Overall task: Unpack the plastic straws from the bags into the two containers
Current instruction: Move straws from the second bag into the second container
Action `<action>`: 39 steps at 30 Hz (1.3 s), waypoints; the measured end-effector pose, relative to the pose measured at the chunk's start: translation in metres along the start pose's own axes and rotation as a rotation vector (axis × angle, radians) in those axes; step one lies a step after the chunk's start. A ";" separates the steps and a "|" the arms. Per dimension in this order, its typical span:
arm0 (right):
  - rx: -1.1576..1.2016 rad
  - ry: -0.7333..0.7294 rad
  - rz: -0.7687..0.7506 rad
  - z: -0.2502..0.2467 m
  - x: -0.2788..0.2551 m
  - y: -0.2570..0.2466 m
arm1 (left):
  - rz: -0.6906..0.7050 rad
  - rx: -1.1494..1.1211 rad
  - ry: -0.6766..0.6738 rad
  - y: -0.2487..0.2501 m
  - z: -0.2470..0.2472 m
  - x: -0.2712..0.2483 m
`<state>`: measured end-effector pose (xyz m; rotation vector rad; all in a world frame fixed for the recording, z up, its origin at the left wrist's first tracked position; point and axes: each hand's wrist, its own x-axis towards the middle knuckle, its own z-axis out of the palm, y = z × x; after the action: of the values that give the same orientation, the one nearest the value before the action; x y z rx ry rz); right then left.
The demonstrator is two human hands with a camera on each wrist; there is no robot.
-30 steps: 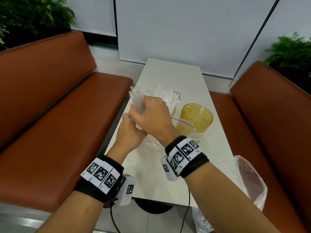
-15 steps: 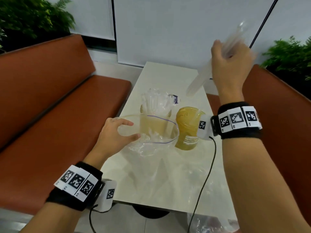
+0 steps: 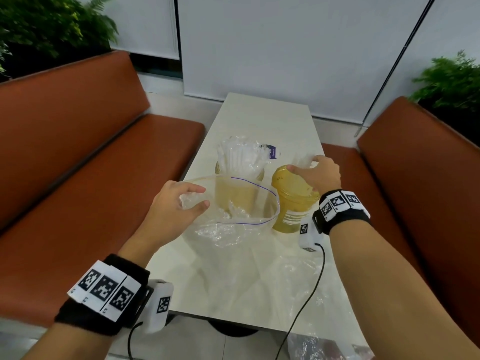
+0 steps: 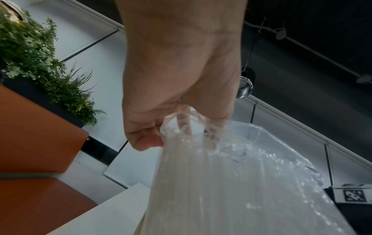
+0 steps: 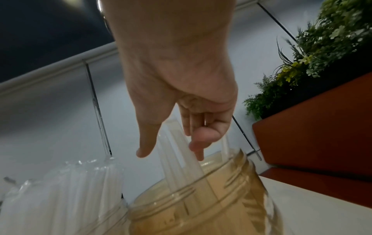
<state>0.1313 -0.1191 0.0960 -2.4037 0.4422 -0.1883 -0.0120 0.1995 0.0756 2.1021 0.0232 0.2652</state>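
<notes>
Straws (image 5: pixel 177 159): long axis near upright, lower ends in right jar (image 3: pixel 293 201); right hand (image 3: pixel 318 175) fingers loosely spread. Left hand (image 3: pixel 179 203) pinches bag (image 3: pixel 233 219) rim.

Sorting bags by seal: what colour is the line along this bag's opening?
Blue-purple, on the clear bag; head view shows it best.

Left hand (image 4: pixel 181 82) — fingers in clear bag (image 4: pixel 241 182)

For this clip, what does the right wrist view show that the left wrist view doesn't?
Right wrist only: the right hand over the amber jar, loose straws dropping into it beneath relaxed fingers, and the second jar's straw bundle beside it.

Left wrist only: the left hand gripping the clear bag by its edge.

Both: table, orange bench, plants.
</notes>
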 end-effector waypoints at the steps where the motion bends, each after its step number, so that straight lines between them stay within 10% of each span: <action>1: -0.027 -0.005 0.016 -0.004 0.000 0.000 | 0.000 -0.003 0.000 0.000 0.001 0.000; 8: -0.039 0.287 -0.338 -0.036 -0.039 -0.049 | -0.039 -0.075 0.005 0.006 0.008 0.000; 12: 0.206 0.036 -0.707 -0.031 -0.092 -0.094 | -0.067 -0.131 0.013 0.009 0.013 -0.001; 15: -0.103 -0.310 -0.699 -0.011 -0.126 -0.106 | -0.072 -0.157 0.012 0.011 0.012 -0.002; 21: -0.418 -0.509 -0.657 0.047 -0.155 -0.103 | -0.091 -0.205 -0.001 0.011 0.011 -0.007; 39: -0.161 -0.256 -0.963 0.044 -0.146 -0.120 | -0.044 -0.008 -0.083 -0.003 0.005 -0.006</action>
<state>0.0384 0.0458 0.1380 -2.5578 -0.8694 -0.2579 -0.0167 0.1962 0.0696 2.1003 0.0187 0.1512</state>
